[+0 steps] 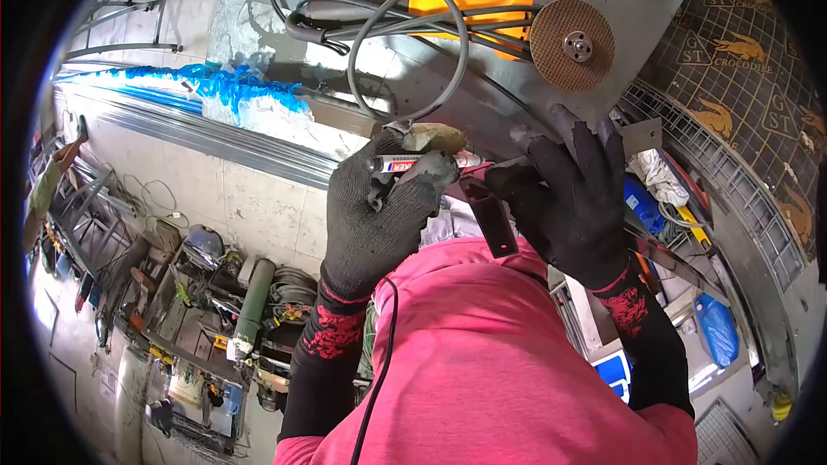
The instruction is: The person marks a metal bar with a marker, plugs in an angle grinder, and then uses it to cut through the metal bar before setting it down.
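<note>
A white marker with red lettering is held in my left hand, which wears a dark glove; its tip points right. My right hand, also gloved, has its thumb and a finger close together at the end of a flat metal bar, with the other fingers spread. Between the hands, a dark metal plate with a small hole hangs at a slant. A tan object lies just above the marker, against my left hand.
An orange grinder with a round brown disc and looped grey cable rests on the metal table ahead. Long metal profiles lie left. A green cylinder stands lower left, among tools.
</note>
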`<state>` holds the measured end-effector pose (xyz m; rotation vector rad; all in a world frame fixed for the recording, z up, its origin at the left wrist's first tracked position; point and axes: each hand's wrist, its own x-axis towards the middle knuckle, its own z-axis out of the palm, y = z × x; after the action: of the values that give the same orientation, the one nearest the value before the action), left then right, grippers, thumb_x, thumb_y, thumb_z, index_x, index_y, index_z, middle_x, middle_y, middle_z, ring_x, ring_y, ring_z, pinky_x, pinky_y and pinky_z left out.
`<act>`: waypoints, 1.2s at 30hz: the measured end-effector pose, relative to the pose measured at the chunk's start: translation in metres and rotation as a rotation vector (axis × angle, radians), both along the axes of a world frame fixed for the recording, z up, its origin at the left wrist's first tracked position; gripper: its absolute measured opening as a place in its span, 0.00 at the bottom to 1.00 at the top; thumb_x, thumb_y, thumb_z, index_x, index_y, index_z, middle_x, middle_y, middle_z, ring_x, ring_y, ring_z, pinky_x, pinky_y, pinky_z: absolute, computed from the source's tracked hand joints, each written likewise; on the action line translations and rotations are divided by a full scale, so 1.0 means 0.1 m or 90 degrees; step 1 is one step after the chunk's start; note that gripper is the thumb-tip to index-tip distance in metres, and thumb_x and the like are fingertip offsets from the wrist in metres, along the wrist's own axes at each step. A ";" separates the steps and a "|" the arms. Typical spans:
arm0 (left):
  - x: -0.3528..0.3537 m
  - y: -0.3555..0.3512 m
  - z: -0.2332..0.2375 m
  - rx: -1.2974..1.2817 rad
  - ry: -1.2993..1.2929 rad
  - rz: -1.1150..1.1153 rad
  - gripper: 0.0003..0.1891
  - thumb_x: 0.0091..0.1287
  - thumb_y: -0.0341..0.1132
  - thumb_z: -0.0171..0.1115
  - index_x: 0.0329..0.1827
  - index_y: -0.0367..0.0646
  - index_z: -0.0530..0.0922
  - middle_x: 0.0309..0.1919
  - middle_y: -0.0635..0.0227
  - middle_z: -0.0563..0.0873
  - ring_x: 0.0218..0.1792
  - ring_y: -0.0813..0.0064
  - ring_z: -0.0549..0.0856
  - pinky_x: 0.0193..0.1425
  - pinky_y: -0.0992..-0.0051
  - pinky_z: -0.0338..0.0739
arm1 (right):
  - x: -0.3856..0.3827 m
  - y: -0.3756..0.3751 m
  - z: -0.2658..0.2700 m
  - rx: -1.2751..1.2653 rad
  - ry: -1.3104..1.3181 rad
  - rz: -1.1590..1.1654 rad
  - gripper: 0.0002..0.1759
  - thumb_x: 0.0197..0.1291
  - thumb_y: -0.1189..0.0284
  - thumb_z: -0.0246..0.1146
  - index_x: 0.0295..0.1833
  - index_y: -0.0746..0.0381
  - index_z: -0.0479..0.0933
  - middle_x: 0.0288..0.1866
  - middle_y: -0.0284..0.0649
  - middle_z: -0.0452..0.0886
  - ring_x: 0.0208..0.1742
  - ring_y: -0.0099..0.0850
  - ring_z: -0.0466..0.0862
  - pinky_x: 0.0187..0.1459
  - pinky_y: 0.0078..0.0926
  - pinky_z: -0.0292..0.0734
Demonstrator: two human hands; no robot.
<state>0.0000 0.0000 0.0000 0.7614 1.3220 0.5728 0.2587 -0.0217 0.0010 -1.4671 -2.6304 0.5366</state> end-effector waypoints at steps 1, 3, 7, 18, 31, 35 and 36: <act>0.01 0.00 0.00 -0.002 -0.005 0.011 0.18 0.79 0.36 0.73 0.63 0.33 0.88 0.42 0.64 0.96 0.37 0.83 0.91 0.41 0.81 0.84 | -0.01 0.01 0.01 -0.005 -0.001 -0.004 0.12 0.68 0.60 0.75 0.55 0.45 0.92 0.77 0.39 0.81 0.81 0.54 0.76 0.80 0.71 0.62; 0.00 0.01 0.03 -0.006 0.003 0.020 0.17 0.79 0.36 0.73 0.63 0.32 0.88 0.41 0.65 0.96 0.37 0.84 0.90 0.40 0.81 0.84 | -0.03 0.00 -0.01 -0.011 0.011 -0.009 0.12 0.68 0.60 0.75 0.55 0.45 0.92 0.76 0.39 0.82 0.80 0.54 0.77 0.79 0.71 0.64; -0.01 0.01 0.00 0.010 -0.005 0.002 0.17 0.80 0.35 0.72 0.62 0.31 0.88 0.43 0.65 0.96 0.38 0.85 0.91 0.39 0.81 0.84 | -0.02 0.02 0.00 -0.006 0.009 -0.005 0.11 0.68 0.60 0.75 0.53 0.45 0.92 0.75 0.39 0.82 0.79 0.55 0.77 0.78 0.71 0.64; -0.01 0.07 0.04 -0.058 0.023 -0.035 0.15 0.80 0.36 0.72 0.61 0.33 0.88 0.40 0.65 0.96 0.36 0.85 0.92 0.39 0.81 0.85 | -0.02 -0.01 0.00 -0.009 0.000 -0.006 0.13 0.64 0.61 0.75 0.54 0.43 0.92 0.74 0.40 0.83 0.80 0.55 0.76 0.82 0.73 0.59; -0.02 0.09 0.03 -0.004 0.040 -0.070 0.15 0.78 0.36 0.74 0.59 0.34 0.89 0.38 0.66 0.96 0.33 0.84 0.90 0.37 0.80 0.83 | -0.03 0.04 0.05 -0.020 0.000 -0.009 0.14 0.71 0.57 0.70 0.59 0.40 0.92 0.69 0.37 0.84 0.77 0.52 0.79 0.79 0.69 0.64; -0.05 0.04 0.01 0.046 0.042 -0.046 0.15 0.79 0.37 0.74 0.58 0.35 0.89 0.34 0.68 0.95 0.30 0.84 0.89 0.35 0.79 0.82 | -0.06 0.06 0.07 -0.008 -0.009 -0.004 0.15 0.71 0.57 0.69 0.59 0.41 0.92 0.69 0.39 0.83 0.76 0.53 0.80 0.78 0.69 0.65; -0.08 0.03 0.02 0.047 0.042 -0.046 0.15 0.79 0.37 0.74 0.58 0.35 0.89 0.34 0.68 0.95 0.30 0.84 0.89 0.35 0.79 0.82 | -0.06 0.06 0.07 -0.008 -0.009 -0.003 0.15 0.71 0.57 0.69 0.59 0.41 0.92 0.69 0.39 0.83 0.76 0.53 0.80 0.78 0.69 0.65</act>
<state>-0.0076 0.0029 0.0019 0.8909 1.3342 0.5456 0.2530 -0.0160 0.0083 -1.4856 -2.6377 0.5450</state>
